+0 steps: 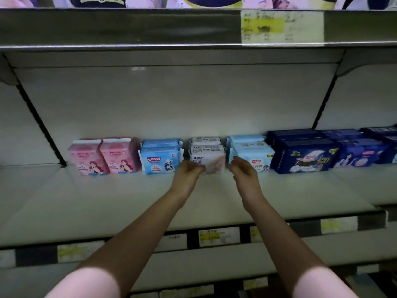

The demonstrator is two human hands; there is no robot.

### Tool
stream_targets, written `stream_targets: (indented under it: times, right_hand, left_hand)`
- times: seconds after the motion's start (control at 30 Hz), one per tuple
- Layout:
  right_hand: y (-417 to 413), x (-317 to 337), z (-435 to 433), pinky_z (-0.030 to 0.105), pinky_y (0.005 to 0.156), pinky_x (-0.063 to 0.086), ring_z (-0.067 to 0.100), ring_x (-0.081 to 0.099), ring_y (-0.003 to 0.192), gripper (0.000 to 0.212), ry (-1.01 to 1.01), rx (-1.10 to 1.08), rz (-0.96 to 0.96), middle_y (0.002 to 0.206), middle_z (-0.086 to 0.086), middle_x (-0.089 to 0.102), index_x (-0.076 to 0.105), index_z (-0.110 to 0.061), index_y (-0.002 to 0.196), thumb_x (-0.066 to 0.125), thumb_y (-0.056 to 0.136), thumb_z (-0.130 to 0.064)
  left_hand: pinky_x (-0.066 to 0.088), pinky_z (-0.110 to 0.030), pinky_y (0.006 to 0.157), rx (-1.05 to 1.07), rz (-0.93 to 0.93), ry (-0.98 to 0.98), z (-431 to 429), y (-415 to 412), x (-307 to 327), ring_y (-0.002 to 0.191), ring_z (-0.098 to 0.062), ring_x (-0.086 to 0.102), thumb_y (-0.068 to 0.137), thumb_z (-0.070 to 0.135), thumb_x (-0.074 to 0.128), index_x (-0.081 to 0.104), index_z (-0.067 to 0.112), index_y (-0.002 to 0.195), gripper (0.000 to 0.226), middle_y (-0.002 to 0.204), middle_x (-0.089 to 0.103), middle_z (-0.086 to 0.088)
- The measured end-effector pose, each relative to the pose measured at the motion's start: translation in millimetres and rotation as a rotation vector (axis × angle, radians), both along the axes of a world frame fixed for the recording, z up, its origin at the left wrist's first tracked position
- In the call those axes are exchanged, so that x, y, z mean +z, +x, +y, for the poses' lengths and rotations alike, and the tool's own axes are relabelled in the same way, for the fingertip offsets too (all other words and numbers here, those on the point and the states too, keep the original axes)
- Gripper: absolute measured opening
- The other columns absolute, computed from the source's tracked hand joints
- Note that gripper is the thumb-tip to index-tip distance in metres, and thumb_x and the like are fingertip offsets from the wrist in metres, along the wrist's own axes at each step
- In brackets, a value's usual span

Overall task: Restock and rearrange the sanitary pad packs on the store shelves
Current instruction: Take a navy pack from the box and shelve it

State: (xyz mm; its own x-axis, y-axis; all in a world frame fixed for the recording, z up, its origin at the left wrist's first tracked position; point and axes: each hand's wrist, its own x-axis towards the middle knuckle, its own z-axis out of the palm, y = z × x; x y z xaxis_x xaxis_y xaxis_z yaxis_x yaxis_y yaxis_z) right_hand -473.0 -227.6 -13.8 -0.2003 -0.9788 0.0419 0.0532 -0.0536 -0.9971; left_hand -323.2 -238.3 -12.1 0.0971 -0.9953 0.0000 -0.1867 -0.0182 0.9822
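Observation:
A white ABC pad pack (211, 159) stands mid-shelf at the front of a short row of the same packs, its lower front blurred. My left hand (189, 172) grips its lower left corner with curled fingers. My right hand (243, 168) curls its fingers at the pack's right edge, in front of a light blue pack (252, 154). Left of the white pack are a blue pack (160, 159) and two pink packs (104, 157). Dark navy packs (305, 157) fill the right end.
The grey shelf (107, 203) has a wide bare strip in front of the packs and bare room at its far left. Price tags (219, 236) line its front edge. An upper shelf rail with a yellow label (281, 27) hangs overhead. Slanted brackets (40, 123) flank the bay.

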Motion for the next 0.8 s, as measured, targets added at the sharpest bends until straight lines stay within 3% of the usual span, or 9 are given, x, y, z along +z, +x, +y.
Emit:
stream_targets:
  times: [0.13,0.33,0.43,0.53,0.67,0.8]
  right_hand:
    - [-20.2,5.9,24.2,0.033,0.107,0.039,0.014,0.051,0.115,0.037,-0.006,-0.043,-0.045,0.121,-0.003,0.054,0.052,-0.011,0.133,0.054,0.096,-0.014]
    - [-82.4,9.8,72.1,0.027,0.1,0.043,0.012,0.058,0.11,0.027,-0.084,-0.134,-0.094,0.118,0.0,0.063,0.059,-0.011,0.122,0.054,0.095,-0.009]
    - [-130.4,9.7,98.0,0.033,0.098,0.043,0.021,0.059,0.104,0.02,-0.099,-0.236,-0.138,0.11,0.009,0.065,0.059,-0.01,0.11,0.053,0.093,0.0]
    - [-193.8,8.4,135.8,0.034,0.102,0.044,0.023,0.059,0.11,0.021,-0.095,-0.309,-0.086,0.119,0.014,0.063,0.058,-0.012,0.112,0.052,0.095,-0.002]
    - [-276.4,6.9,199.1,0.016,0.084,0.047,0.013,0.059,0.095,0.024,-0.102,-0.396,-0.109,0.109,0.009,0.063,0.056,-0.006,0.119,0.051,0.096,-0.004]
    - [-349.4,-2.6,269.7,0.026,0.095,0.047,0.016,0.06,0.106,0.018,-0.073,-0.47,-0.114,0.111,0.006,0.064,0.057,-0.01,0.115,0.052,0.097,-0.009]
  left_hand:
    - [0.046,-0.039,0.091,-0.02,0.039,-0.065,19.2,-28.3,12.3,0.101,-0.026,0.059,0.092,0.022,0.06,0.054,0.017,0.096,0.008,0.105,0.061,-0.009]
    - [0.044,-0.031,0.081,-0.105,0.121,-0.093,53.4,-105.7,20.9,0.092,-0.02,0.058,0.093,0.018,0.058,0.055,0.012,0.098,0.008,0.098,0.059,-0.002]
    - [0.045,-0.032,0.081,-0.161,0.134,-0.094,74.9,-158.4,20.0,0.095,-0.021,0.06,0.093,0.019,0.059,0.056,0.017,0.092,0.004,0.098,0.06,0.0]
    - [0.045,-0.03,0.08,-0.231,0.141,-0.068,105.3,-224.9,19.2,0.097,-0.023,0.062,0.092,0.018,0.06,0.057,0.017,0.093,0.003,0.1,0.062,-0.002]
    - [0.045,-0.024,0.073,-0.368,0.148,-0.086,156.5,-311.2,16.7,0.084,-0.017,0.059,0.093,0.015,0.06,0.058,0.017,0.09,0.004,0.089,0.062,-0.003]
    - [0.043,-0.025,0.073,-0.501,0.141,-0.058,214.4,-390.1,5.0,0.087,-0.017,0.057,0.094,0.017,0.058,0.055,0.02,0.09,0.005,0.09,0.061,-0.002]
